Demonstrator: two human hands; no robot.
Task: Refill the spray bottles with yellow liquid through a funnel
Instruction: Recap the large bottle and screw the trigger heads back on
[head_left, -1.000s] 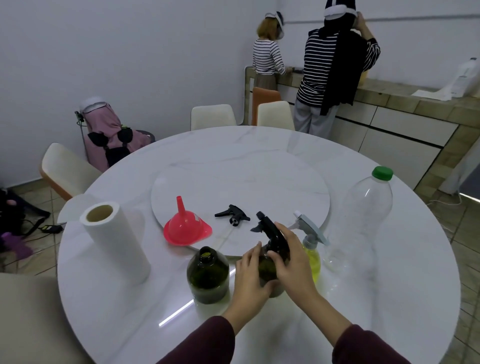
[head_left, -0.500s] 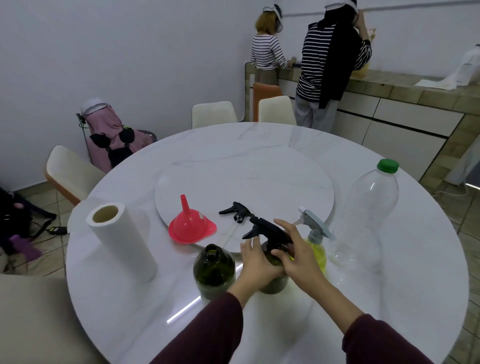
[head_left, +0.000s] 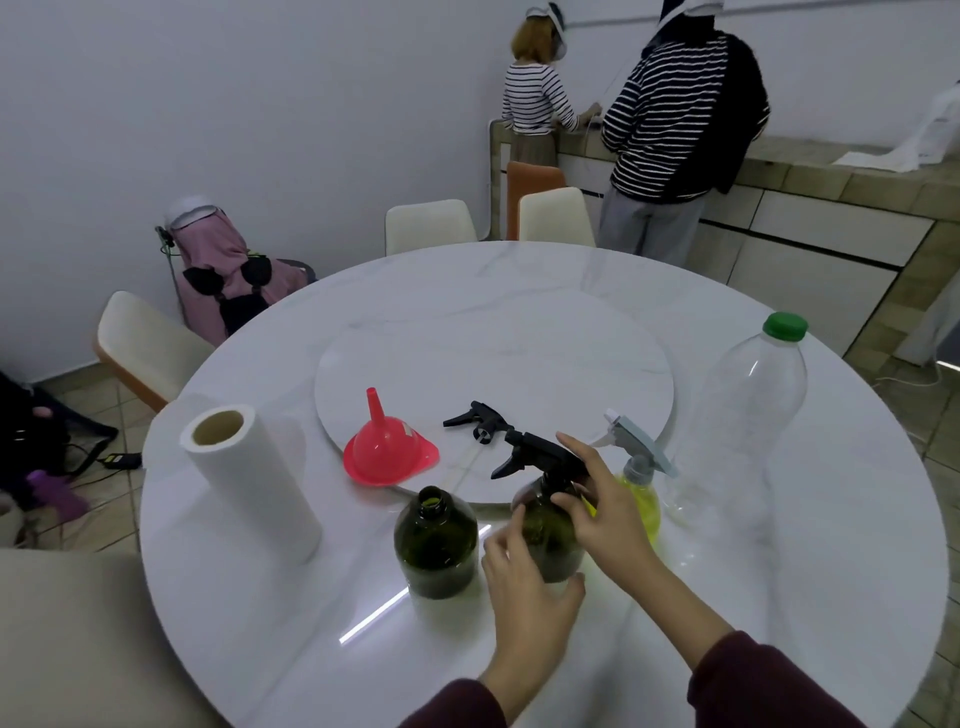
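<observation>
Head view: dark green spray bottle upright on white round table, near edge. Left hand cupped round lower body, fingers curled. Right hand pinching black trigger head at neck, collar possibly hidden. Open green bottle just left. Red funnel inverted on turntable. Yellow-filled sprayer behind right hand. Clear bottle far right.

A round white marble table carries a raised turntable at centre. Near left, a paper towel roll stands upright; an uncapped dark green bottle sits beside a second dark bottle, then a yellow spray bottle and a clear plastic bottle right.
</observation>
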